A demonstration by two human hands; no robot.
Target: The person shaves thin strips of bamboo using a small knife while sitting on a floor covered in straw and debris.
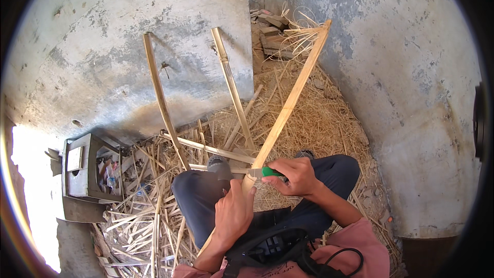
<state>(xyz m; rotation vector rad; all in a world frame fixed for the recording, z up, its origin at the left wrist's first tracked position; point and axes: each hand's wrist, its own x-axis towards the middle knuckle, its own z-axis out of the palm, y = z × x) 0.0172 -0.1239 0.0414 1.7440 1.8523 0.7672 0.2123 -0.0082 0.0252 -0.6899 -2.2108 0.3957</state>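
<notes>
A long split bamboo strip slants from my lap up to the far right, its top end near the wall. My left hand is closed around its lower part, thumb lying along it. In my closed right hand is a knife with a green handle. Its short pale blade lies across the strip just above my left hand, touching it near a joint. The strip's lowest part passes beneath my left forearm. My knees are bent out to both sides of the work.
Two more bamboo pieces lean against the far wall. Fine shavings cover the floor to the right; split sticks lie heaped at left. An open-fronted box stands at left. Bricks sit in the far corner.
</notes>
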